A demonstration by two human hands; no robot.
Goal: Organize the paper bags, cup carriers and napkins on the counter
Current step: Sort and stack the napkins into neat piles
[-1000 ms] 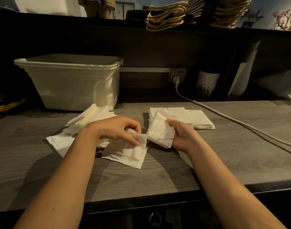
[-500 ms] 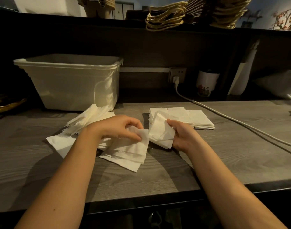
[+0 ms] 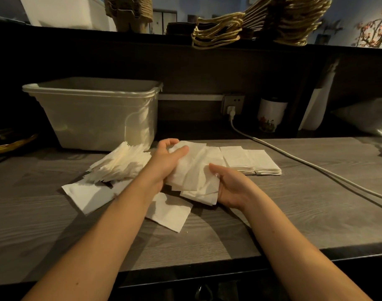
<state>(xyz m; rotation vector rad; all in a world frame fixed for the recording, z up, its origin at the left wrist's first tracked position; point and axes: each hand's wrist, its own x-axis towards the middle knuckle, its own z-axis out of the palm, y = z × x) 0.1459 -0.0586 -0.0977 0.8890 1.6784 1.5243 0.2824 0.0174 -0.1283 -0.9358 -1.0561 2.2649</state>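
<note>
While gripped from both sides, sits mid-counter point(image 3: 315, 213) just above the wood: a loose bundle of white napkins point(image 3: 194, 172), long axis running from near right to far left, far end tilted up. Left hand point(image 3: 164, 161) closed on the bundle's left edge, thumb on top, fingers curled over the far corner. Right hand point(image 3: 231, 187) closed on the near right end, thumb pressed on the upper sheets, fingers hidden underneath.

Just right of the bundle, touching or nearly so: two neat flat stacks of folded napkins point(image 3: 250, 161), side by side, long edges pointing far-near. To the left, a fanned, messy heap of napkins point(image 3: 120, 164), edges splayed toward the far left. Under and near the left forearm, loose single sheets point(image 3: 170, 213) lying flat at odd angles.

Behind the heap, a pale plastic tub point(image 3: 94, 114) against the back wall. Right of it, a wall socket point(image 3: 233, 104) with a white cable point(image 3: 315, 168) trailing right across the counter, well apart from the stacks. Beside the socket, a white cup point(image 3: 270, 114) with a small floral print; no lettering legible. On the upper shelf, paper bags with cord handles point(image 3: 218, 29), lying on their sides. No brand or writing readable anywhere.
</note>
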